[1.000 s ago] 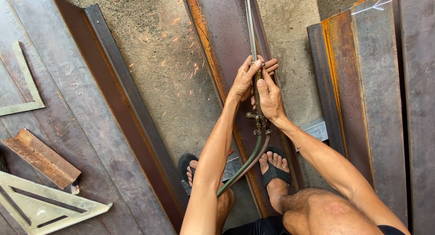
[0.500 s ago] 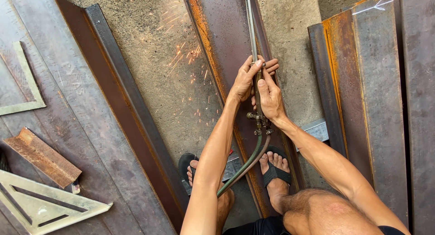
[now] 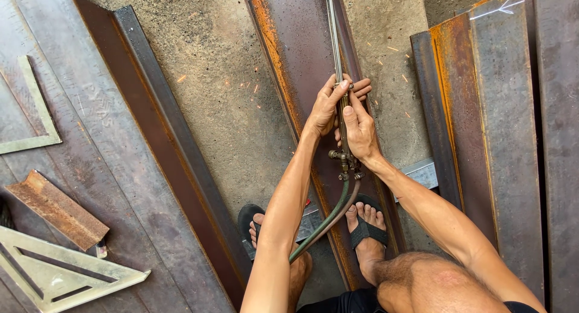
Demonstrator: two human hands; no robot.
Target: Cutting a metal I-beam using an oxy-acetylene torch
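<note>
Both hands wrapped around the handle of a cutting torch [image 3: 341, 117], held over a long rusty steel beam [image 3: 295, 78]. Left hand [image 3: 326, 109] closed on the torch body from the left side, thumb laid along the tube, fingertips showing past it on the far side. Right hand [image 3: 360, 134] clasped just below and to the right, thumb pressed up against the same tube, touching the left hand. Above the grip, twin thin metal tubes [image 3: 332, 29] of the torch running straight up out of view; tip not visible. Directly below the grip, brass valve fittings [image 3: 344, 162], then two hoses [image 3: 325, 219], one green and one darker, curving down and left between the forearms. Under the hoses, two feet in black sandals: right foot [image 3: 367, 225] standing on the beam, left foot [image 3: 256, 222] on the ground beside it, with a small pale steel offcut [image 3: 422, 171] out to the right of the wrists. Scattered orange sparks [image 3: 241, 87] on the rough concrete floor [image 3: 205, 66] left of the grip. Further left, a dark angle iron [image 3: 169, 144] lying diagonally. Far left, a rusty short angle piece [image 3: 57, 209], a triangular metal square [image 3: 60, 275] and a flat L-shaped square [image 3: 36, 108]. Right of the grip, more rusty steel sections [image 3: 482, 120] lying side by side.
</note>
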